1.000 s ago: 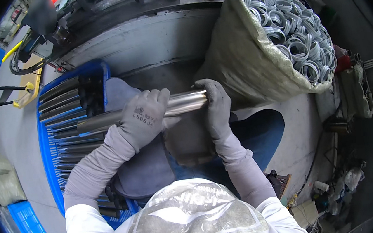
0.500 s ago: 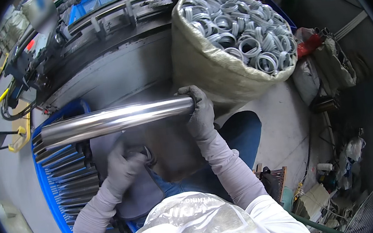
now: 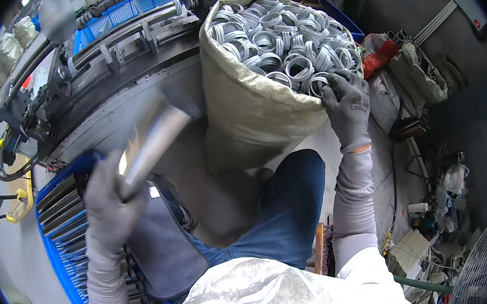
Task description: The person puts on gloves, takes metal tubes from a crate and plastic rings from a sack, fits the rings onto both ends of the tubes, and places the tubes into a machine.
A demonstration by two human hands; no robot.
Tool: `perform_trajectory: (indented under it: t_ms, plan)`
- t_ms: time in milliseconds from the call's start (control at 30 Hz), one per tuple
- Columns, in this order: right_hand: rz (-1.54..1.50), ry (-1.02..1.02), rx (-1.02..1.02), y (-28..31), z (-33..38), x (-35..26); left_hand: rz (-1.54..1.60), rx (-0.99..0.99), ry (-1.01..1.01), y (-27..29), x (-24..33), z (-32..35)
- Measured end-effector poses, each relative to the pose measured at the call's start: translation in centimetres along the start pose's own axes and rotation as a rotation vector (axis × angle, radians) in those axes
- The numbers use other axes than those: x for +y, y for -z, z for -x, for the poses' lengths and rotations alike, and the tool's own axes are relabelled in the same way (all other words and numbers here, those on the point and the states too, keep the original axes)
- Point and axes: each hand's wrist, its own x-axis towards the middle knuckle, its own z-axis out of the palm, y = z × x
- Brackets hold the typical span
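My left hand, in a grey glove and smeared by motion, is closed round one end of a shiny metal tube. The tube slants up and away to the right, its far end blurred. At the near right rim of a large woven sack, my gloved right hand has its fingers curled down onto a pale grey ring. The fingertips are partly hidden among the rings. Many similar ridged rings fill the sack to the top.
A blue crate of dark metal tubes stands at my left. Beyond my knees runs a long machine bed with metal rails. A red bag and sacks lie right of the rings. Clutter lies farther right.
My right hand has let go of the tube's right end and moved right to the rings. My left hand has taken the tube, which has swung to a steeper slant.
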Motion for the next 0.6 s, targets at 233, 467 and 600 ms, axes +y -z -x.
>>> perform_trajectory:
  t_ms: [233,467,600]
  plan:
    - [-0.768,0.062,0.227,1.3,2.1,-7.5,-0.206,-0.210,-0.052,-3.9,-1.3,3.0]
    - [-0.607,-0.040,-0.211,-9.4,7.3,-12.5,-0.165,-0.142,-0.099,-4.5,-1.7,2.4]
    - [-1.111,-0.442,-0.601,-9.3,8.0,-15.0,-0.187,-0.194,-0.109,-4.3,-2.1,2.7]
